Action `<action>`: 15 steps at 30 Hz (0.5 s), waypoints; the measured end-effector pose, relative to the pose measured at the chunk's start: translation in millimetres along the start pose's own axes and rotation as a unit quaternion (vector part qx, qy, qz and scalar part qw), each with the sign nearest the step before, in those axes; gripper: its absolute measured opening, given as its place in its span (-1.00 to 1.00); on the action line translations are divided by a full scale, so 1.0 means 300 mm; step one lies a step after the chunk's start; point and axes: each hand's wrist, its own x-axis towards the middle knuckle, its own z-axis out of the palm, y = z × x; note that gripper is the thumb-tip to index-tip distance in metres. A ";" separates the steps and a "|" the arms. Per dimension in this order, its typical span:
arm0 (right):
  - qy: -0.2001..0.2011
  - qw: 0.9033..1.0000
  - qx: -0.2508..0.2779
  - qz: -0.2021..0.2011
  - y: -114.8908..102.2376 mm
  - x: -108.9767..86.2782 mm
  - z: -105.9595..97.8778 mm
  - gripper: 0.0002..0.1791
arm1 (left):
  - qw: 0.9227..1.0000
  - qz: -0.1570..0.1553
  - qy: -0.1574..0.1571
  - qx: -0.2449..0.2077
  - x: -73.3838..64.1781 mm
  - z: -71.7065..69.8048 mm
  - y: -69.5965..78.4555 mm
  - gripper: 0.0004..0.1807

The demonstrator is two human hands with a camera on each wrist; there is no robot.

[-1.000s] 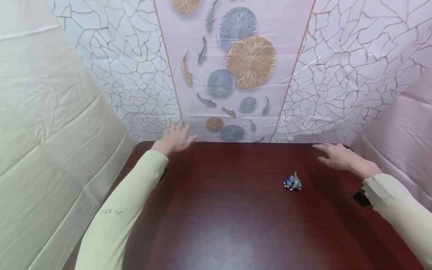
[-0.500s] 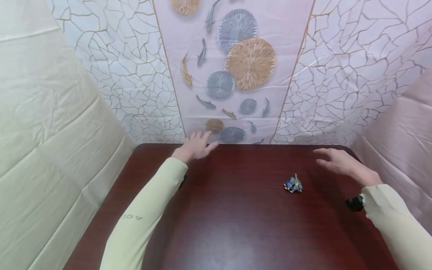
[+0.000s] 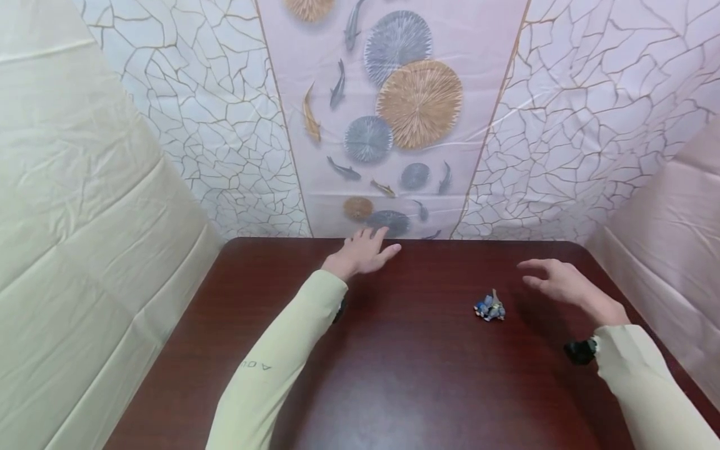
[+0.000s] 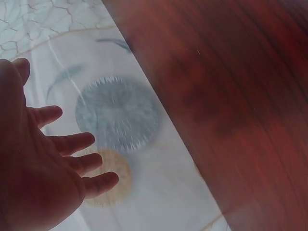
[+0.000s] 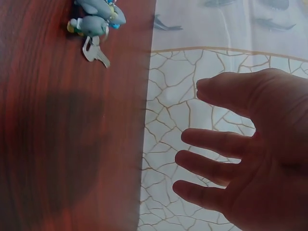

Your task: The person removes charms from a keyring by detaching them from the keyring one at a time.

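Observation:
On the dark red table [image 3: 405,375] lies a keychain [image 3: 489,308] with small blue-grey rubbery charms [image 5: 94,25] and a silver key [image 5: 96,52]. My right hand [image 3: 562,284] hovers to the right of it, apart from it, with fingers spread and nothing held. In the right wrist view, the palm and fingers of that hand show bare. Over the far middle part of the table my left hand [image 3: 360,253] hangs in the air, fingers extended and holding nothing. It is well to the left of the keychain.
A patterned cloth [image 3: 416,181] with fish and round motifs hangs behind the table's far edge. Pale fabric walls [image 3: 101,250] stand on both sides. A black wrist device [image 3: 580,352] sits at the right sleeve.
My left hand has swept right along the far part of the table, coming slightly nearer. The right hand has come down a little toward me. The keychain stays in place.

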 end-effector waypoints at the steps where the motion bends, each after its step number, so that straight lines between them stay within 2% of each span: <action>1: 0.001 1.000 0.004 0.001 0.000 -0.003 0.005 -0.55 | 1.000 0.004 0.000 -0.004 0.002 0.005 0.013 -0.20; 7: 0.000 0.999 0.029 0.016 -0.013 -0.030 0.026 -0.58 | 0.998 0.041 -0.004 -0.041 0.002 0.031 0.086 -0.22; 15: -0.020 0.998 0.053 0.028 -0.032 -0.023 0.063 -0.56 | 0.995 0.050 -0.015 -0.084 0.002 0.081 0.154 -0.27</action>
